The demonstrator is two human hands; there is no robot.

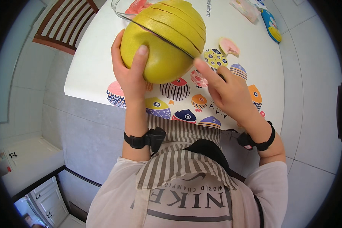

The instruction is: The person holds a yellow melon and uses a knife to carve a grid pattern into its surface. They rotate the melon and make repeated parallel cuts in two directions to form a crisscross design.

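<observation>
A large yellow-green pomelo (159, 61) is held up over the table, its far half scored by several roughly parallel cuts. My left hand (128, 74) grips its near left side, with the thumb pressed on the rind. In my right hand (230, 94) is a knife (175, 45), seen nearly edge-on. Its thin blade lies in a slit across the pomelo's rind. My index finger stretches along the blade's near end, and most of the handle is hidden in my fist. To the right, a cut piece of pomelo rind (228, 46) with a pink inner side lies on the tablecloth.
Behind the pomelo, a clear glass bowl (118, 11) holds red pomelo flesh (138, 6). The white tablecloth (94, 65) bears printed fish. A soft pack (245, 10) and a blue-and-yellow case (270, 25) lie at the far right edge. A wooden chair (65, 24) stands left.
</observation>
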